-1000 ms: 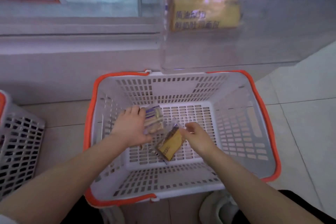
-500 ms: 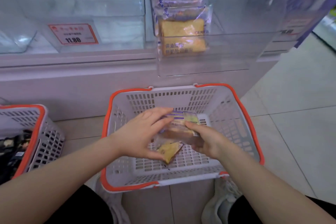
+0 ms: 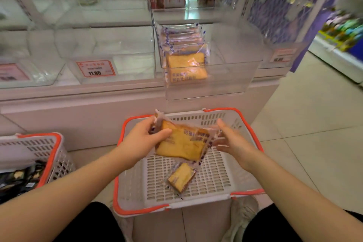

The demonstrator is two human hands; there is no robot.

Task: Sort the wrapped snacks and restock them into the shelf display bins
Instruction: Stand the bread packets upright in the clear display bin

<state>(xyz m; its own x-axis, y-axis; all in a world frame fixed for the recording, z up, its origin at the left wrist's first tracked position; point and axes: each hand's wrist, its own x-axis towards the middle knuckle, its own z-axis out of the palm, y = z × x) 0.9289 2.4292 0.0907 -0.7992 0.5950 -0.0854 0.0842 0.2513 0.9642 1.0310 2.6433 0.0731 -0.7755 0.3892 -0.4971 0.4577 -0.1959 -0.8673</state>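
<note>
the wrapped snack [image 3: 182, 143] between the hands is golden yellow under clear film, with dark blue print along its edges. below the hands, a smaller snack [image 3: 181, 179] is yellow with a brown side. the basket [image 3: 216, 175] under them is white slotted plastic with an orange-red rim. above the hands, the stacked packs [image 3: 184, 59] in the clear bin [image 3: 235, 76] are yellow with blue-striped wrappers. up and left of the left hand, the price tag [image 3: 95, 68] is white, bordered red, with black digits.

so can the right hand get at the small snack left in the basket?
Probably yes. The right hand looks open beside the held toast pack, and the small wrapped snack lies uncovered on the basket floor just below.
</note>
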